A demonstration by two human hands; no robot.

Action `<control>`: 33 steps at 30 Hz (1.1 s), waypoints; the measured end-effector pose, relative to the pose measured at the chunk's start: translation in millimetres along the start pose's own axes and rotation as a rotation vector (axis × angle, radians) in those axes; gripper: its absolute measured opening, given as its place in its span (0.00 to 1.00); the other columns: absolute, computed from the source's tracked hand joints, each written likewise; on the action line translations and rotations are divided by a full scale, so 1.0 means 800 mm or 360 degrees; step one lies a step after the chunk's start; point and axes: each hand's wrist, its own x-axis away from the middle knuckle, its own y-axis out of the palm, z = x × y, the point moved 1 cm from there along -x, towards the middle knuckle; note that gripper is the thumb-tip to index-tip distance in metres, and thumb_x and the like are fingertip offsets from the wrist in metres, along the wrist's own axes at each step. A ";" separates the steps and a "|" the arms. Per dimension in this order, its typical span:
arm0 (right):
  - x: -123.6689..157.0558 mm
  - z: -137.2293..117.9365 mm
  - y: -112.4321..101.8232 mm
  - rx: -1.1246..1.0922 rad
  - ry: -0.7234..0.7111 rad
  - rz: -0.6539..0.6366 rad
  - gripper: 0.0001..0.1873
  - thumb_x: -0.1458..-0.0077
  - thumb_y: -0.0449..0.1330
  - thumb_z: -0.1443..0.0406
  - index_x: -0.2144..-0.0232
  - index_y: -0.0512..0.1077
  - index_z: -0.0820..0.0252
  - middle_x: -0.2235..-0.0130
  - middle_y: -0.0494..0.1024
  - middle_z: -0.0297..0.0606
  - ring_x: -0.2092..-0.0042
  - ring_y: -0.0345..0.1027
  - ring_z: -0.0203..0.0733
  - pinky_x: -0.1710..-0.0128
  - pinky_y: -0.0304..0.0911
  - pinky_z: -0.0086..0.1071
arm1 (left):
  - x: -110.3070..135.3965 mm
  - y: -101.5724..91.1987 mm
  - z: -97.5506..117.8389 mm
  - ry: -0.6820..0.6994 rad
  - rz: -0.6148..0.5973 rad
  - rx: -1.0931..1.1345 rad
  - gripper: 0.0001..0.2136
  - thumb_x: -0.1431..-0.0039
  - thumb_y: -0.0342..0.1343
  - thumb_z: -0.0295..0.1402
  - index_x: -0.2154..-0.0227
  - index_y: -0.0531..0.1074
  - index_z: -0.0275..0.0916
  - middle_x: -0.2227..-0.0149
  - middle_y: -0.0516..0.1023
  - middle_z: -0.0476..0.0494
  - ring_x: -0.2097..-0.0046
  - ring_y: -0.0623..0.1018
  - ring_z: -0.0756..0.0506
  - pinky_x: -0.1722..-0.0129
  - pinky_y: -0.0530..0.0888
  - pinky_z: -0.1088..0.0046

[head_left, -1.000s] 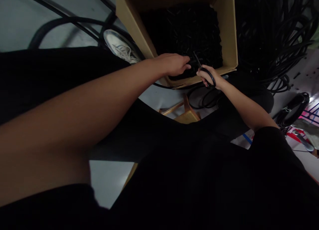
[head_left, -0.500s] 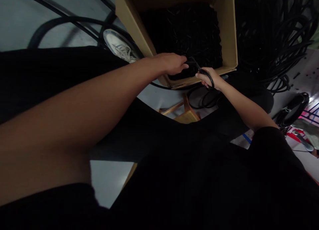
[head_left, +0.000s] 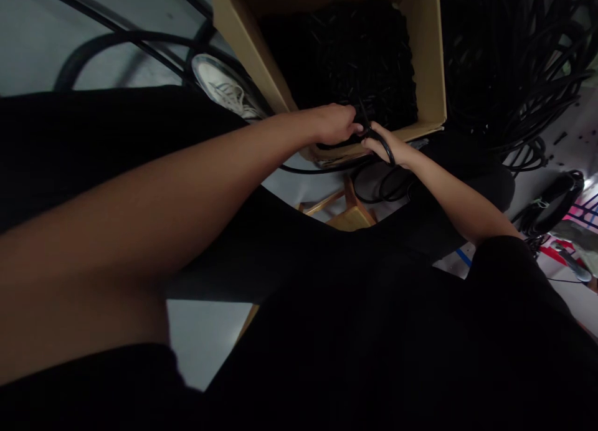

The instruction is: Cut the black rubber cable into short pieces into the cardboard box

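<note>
My right hand [head_left: 396, 151] is wrapped round the black handles of a pair of scissors [head_left: 384, 144], whose blades point up over the near side of a cardboard box [head_left: 432, 63]. Close beside the blades, my left hand [head_left: 337, 124] is closed in a pinch. Whatever lies between its fingers is dark and too small to make out. Below both hands, many short black pieces [head_left: 359, 57] fill much of the box.
Black hoses [head_left: 126, 35] run across the floor at the upper left, by a white shoe [head_left: 219, 82]. A tangle of black hose [head_left: 527, 94] lies right of the box, with a coil [head_left: 551, 210] below. Between my legs is a wooden stool [head_left: 352, 218].
My left hand has shifted slightly right and my right hand slightly left, so they are closer together. The scissor blades now point more steeply upward.
</note>
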 end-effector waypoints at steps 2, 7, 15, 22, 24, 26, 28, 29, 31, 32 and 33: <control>-0.002 -0.002 -0.001 0.0037 -0.0052 0.0000 0.22 0.32 0.78 0.66 0.57 0.66 0.48 0.63 0.69 0.30 0.51 0.72 0.49 0.49 0.77 0.35 | 0.000 0.000 0.002 -0.0004 -0.0003 0.0018 0.38 0.13 0.55 0.64 0.21 0.82 0.39 0.33 0.92 0.30 0.26 0.86 0.23 0.30 0.79 0.50; -0.013 0.012 -0.004 0.0086 -0.0110 -0.0023 0.19 0.29 0.75 0.65 0.56 0.66 0.50 0.62 0.69 0.30 0.53 0.72 0.46 0.51 0.76 0.33 | 0.002 -0.002 0.005 0.0020 0.0002 -0.0038 0.32 0.12 0.56 0.55 0.22 0.83 0.37 0.33 0.92 0.28 0.26 0.86 0.21 0.31 0.80 0.50; -0.012 0.016 0.002 -0.0073 0.0122 0.0000 0.24 0.25 0.79 0.54 0.55 0.65 0.49 0.68 0.63 0.25 0.71 0.62 0.38 0.74 0.60 0.26 | 0.002 -0.006 -0.002 0.0056 0.0042 0.0087 0.50 0.21 0.51 0.77 0.20 0.82 0.39 0.39 0.94 0.35 0.23 0.81 0.23 0.26 0.74 0.47; -0.007 0.001 -0.018 -0.0183 0.0235 0.0073 0.27 0.22 0.79 0.47 0.55 0.65 0.48 0.71 0.64 0.25 0.74 0.58 0.37 0.79 0.57 0.26 | 0.007 -0.016 -0.007 -0.0011 0.0080 0.0034 0.46 0.13 0.49 0.65 0.13 0.70 0.30 0.29 0.88 0.30 0.22 0.79 0.26 0.26 0.72 0.51; -0.010 0.005 -0.026 -0.0183 0.0232 0.0106 0.30 0.23 0.80 0.44 0.55 0.65 0.48 0.72 0.63 0.24 0.74 0.58 0.36 0.80 0.56 0.26 | 0.013 -0.018 -0.010 -0.0010 0.0089 0.0060 0.44 0.11 0.47 0.63 0.12 0.67 0.32 0.29 0.88 0.32 0.23 0.79 0.28 0.25 0.72 0.51; -0.012 0.009 -0.031 -0.0161 0.0212 0.0111 0.32 0.25 0.81 0.41 0.56 0.66 0.48 0.73 0.63 0.22 0.75 0.58 0.35 0.80 0.56 0.26 | 0.020 -0.019 -0.012 -0.0004 0.0088 0.0053 0.42 0.10 0.45 0.63 0.13 0.68 0.35 0.31 0.89 0.34 0.24 0.79 0.29 0.25 0.72 0.52; -0.011 0.012 -0.032 -0.0128 0.0194 0.0090 0.33 0.26 0.83 0.40 0.57 0.66 0.49 0.74 0.63 0.21 0.76 0.58 0.35 0.80 0.56 0.26 | 0.026 -0.017 -0.013 0.0011 0.0060 0.0040 0.41 0.10 0.45 0.63 0.14 0.70 0.37 0.33 0.90 0.36 0.24 0.79 0.29 0.25 0.73 0.51; -0.010 0.011 -0.032 -0.0111 0.0193 0.0073 0.33 0.27 0.83 0.40 0.57 0.67 0.49 0.75 0.63 0.21 0.77 0.59 0.35 0.80 0.56 0.26 | 0.028 -0.016 -0.014 0.0016 0.0043 0.0055 0.41 0.11 0.45 0.65 0.15 0.71 0.38 0.34 0.91 0.37 0.25 0.79 0.29 0.25 0.73 0.50; -0.007 0.009 -0.030 -0.0076 0.0214 0.0037 0.33 0.28 0.84 0.40 0.58 0.68 0.49 0.76 0.64 0.22 0.78 0.60 0.36 0.81 0.56 0.27 | 0.029 -0.015 -0.014 0.0011 0.0020 0.0124 0.44 0.14 0.48 0.71 0.15 0.71 0.41 0.39 0.92 0.40 0.25 0.79 0.30 0.23 0.71 0.48; -0.006 0.007 -0.029 -0.0060 0.0232 0.0026 0.33 0.28 0.84 0.40 0.59 0.69 0.49 0.77 0.64 0.22 0.78 0.61 0.37 0.81 0.56 0.27 | 0.030 -0.014 -0.013 0.0011 0.0017 0.0155 0.46 0.15 0.49 0.73 0.15 0.71 0.41 0.40 0.92 0.41 0.26 0.78 0.30 0.22 0.71 0.48; -0.004 0.006 -0.028 -0.0047 0.0250 0.0021 0.33 0.28 0.85 0.40 0.59 0.70 0.50 0.78 0.64 0.22 0.78 0.62 0.37 0.81 0.56 0.28 | 0.030 -0.014 -0.012 0.0003 0.0016 0.0172 0.48 0.16 0.49 0.75 0.15 0.72 0.41 0.41 0.92 0.42 0.26 0.78 0.31 0.21 0.70 0.47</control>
